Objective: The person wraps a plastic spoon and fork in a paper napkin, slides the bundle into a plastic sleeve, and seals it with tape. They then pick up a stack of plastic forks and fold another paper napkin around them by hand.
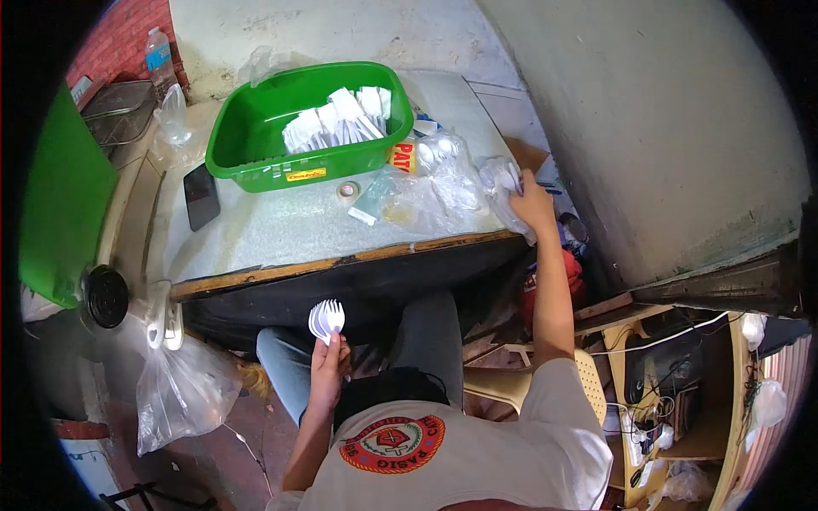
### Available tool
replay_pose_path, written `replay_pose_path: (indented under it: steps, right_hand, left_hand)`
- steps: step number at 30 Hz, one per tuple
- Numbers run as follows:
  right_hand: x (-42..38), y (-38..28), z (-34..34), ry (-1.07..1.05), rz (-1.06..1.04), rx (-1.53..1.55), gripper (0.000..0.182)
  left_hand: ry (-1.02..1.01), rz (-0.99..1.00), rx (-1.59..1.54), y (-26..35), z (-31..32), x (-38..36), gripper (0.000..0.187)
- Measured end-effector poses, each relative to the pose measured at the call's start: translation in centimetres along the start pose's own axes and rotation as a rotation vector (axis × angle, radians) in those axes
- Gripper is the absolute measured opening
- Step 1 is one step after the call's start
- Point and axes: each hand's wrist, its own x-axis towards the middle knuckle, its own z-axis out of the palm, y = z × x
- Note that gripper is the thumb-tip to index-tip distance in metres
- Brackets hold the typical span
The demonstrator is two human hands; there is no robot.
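Observation:
My left hand (328,368) is closed round the handles of a small stack of white plastic forks (326,318), held upright above my lap. At the table's right edge my right hand (533,207) reaches to a clear plastic bag (497,189) with white plastic utensils in it. Its fingers are bent together at the bag's opening; what they pinch is hidden. Left of that bag lies another clear bag (452,183) with white plastic spoons (438,152) showing. A green basin (256,175) holds many white-wrapped packets of utensils (336,119).
On the table (281,230) are a roll of tape (348,191) and a black phone (202,198). A water bottle (159,60) stands at the back left. A plastic bag (183,396) hangs off the table's left corner. A wall (673,128) rises close on the right.

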Motion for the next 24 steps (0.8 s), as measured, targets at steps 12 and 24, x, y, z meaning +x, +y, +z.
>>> replay_pose_path:
  steps: [12, 24]
  right_hand:
    - [3.7, -1.1, -1.8, -0.266, -0.226, -0.192, 0.044]
    - [3.7, -1.8, -2.8, -0.375, -0.297, -0.002, 0.071]
  left_hand:
    - [-0.001, -0.003, -0.031, -0.1, -0.6, -0.2, 0.018]
    - [-0.016, -0.006, -0.031, -0.3, -0.6, -0.3, 0.020]
